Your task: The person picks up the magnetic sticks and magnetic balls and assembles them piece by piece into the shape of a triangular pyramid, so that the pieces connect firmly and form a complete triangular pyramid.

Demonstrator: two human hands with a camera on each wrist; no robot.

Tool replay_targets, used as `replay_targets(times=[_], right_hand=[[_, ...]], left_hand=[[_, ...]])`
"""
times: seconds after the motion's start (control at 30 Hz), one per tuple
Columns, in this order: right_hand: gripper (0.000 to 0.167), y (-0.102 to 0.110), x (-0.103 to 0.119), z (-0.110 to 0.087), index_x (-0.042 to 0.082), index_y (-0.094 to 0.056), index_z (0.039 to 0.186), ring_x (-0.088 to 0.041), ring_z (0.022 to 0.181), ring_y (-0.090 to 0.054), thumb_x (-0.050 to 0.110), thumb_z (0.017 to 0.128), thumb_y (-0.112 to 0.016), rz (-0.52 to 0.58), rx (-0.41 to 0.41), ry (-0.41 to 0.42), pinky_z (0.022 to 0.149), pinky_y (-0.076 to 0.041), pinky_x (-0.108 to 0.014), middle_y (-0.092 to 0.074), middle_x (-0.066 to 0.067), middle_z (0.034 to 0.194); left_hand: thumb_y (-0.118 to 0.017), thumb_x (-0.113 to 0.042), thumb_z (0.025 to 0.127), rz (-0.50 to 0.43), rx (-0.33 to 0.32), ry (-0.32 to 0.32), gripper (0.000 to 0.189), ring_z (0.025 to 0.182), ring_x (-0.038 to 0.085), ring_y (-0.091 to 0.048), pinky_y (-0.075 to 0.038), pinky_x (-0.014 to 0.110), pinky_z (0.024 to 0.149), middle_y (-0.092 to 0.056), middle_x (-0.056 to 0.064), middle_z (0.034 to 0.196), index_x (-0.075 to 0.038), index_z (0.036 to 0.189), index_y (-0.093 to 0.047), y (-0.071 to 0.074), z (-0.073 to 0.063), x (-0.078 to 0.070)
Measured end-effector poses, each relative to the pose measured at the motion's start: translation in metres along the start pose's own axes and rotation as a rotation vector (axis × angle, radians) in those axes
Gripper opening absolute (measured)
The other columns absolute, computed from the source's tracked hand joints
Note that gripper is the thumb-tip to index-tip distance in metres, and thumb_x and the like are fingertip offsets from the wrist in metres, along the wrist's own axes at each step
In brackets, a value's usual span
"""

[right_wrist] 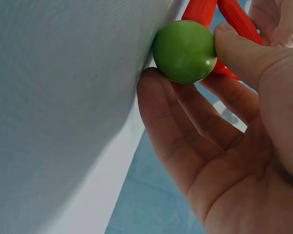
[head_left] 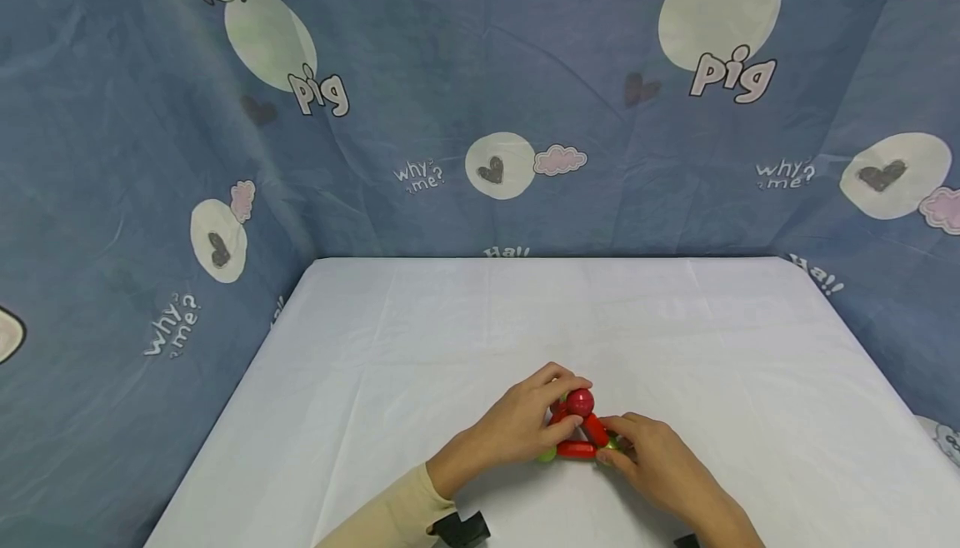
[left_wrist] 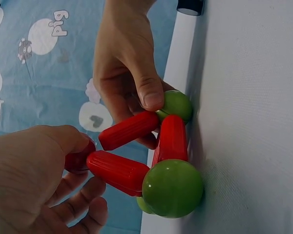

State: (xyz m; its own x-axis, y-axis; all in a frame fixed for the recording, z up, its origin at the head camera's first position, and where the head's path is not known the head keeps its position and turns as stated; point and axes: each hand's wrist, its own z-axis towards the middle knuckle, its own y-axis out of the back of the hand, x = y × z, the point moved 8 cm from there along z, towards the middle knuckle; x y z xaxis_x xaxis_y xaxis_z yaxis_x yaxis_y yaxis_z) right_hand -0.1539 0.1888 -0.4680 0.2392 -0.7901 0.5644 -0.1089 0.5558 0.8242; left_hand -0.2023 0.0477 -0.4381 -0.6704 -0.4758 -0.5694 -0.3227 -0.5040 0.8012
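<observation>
A small frame of red rods (head_left: 576,449) and balls stands on the white table, green balls at its lower corners and a red ball (head_left: 580,402) on top. My left hand (head_left: 521,419) holds the red ball between thumb and fingers. On the right, my right hand (head_left: 660,460) grips a lower corner, its thumb and fingers around a green ball (right_wrist: 184,51). Another green ball (left_wrist: 173,187) shows nearest the camera in the left wrist view. There, one sloping red rod (left_wrist: 129,130) reaches from the right hand's ball towards the red ball; its upper end looks slightly apart from it.
The white-covered table (head_left: 420,315) spreads around the hands. Behind and to the sides hangs a blue printed cloth (head_left: 480,73). Dark straps (head_left: 461,529) show at the wrists.
</observation>
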Motion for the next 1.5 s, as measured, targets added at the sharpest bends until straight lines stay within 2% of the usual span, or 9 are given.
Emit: replay_targets(times=[0.57,0.9,1.17,1.27,1.5], right_hand=[[0.031,0.000,0.001,0.000,0.009,-0.073,0.114,0.004,0.070,-0.048,0.023,0.087,-0.080,0.024,0.006,0.015,0.063,-0.045,-0.019,-0.064,0.011,0.087],[0.033,0.000,0.000,0.002,0.009,-0.074,0.116,0.004,0.071,-0.050,0.025,0.087,-0.080,0.022,0.016,-0.002,0.064,-0.047,-0.019,-0.068,0.009,0.092],[0.034,-0.002,-0.001,0.003,0.009,-0.073,0.116,0.004,0.071,-0.050,0.024,0.087,-0.080,0.020,0.018,0.003,0.064,-0.047,-0.019,-0.069,0.008,0.093],[0.034,-0.003,-0.001,0.003,0.009,-0.073,0.116,0.004,0.071,-0.050,0.024,0.087,-0.080,0.024,0.018,-0.002,0.065,-0.047,-0.019,-0.068,0.009,0.092],[0.035,-0.002,0.001,0.006,0.010,-0.073,0.117,0.002,0.069,-0.048,0.025,0.087,-0.080,0.022,0.021,-0.008,0.063,-0.045,-0.019,-0.068,0.008,0.092]], left_hand=[[-0.071,-0.024,0.096,0.063,-0.013,-0.059,0.043,0.107,0.007,-0.066,-0.053,0.017,0.093,-0.060,-0.003,0.127,-0.020,0.138,-0.062,-0.002,0.000,-0.006],[-0.071,-0.021,0.095,0.025,-0.027,-0.075,0.040,0.106,0.007,-0.065,-0.053,0.016,0.092,-0.060,-0.001,0.126,-0.015,0.134,-0.063,-0.001,-0.001,-0.005],[-0.071,-0.020,0.095,0.010,-0.049,-0.083,0.040,0.106,0.006,-0.064,-0.052,0.015,0.092,-0.060,-0.001,0.125,-0.016,0.134,-0.062,-0.002,-0.004,-0.001],[-0.071,-0.018,0.094,0.008,-0.043,-0.077,0.044,0.105,0.006,-0.063,-0.051,0.014,0.090,-0.060,-0.001,0.126,-0.017,0.137,-0.060,-0.003,-0.006,0.000],[-0.074,-0.016,0.094,-0.020,-0.043,-0.063,0.058,0.099,0.006,-0.059,-0.047,0.010,0.076,-0.059,-0.001,0.129,-0.024,0.147,-0.052,-0.002,-0.014,0.004]])
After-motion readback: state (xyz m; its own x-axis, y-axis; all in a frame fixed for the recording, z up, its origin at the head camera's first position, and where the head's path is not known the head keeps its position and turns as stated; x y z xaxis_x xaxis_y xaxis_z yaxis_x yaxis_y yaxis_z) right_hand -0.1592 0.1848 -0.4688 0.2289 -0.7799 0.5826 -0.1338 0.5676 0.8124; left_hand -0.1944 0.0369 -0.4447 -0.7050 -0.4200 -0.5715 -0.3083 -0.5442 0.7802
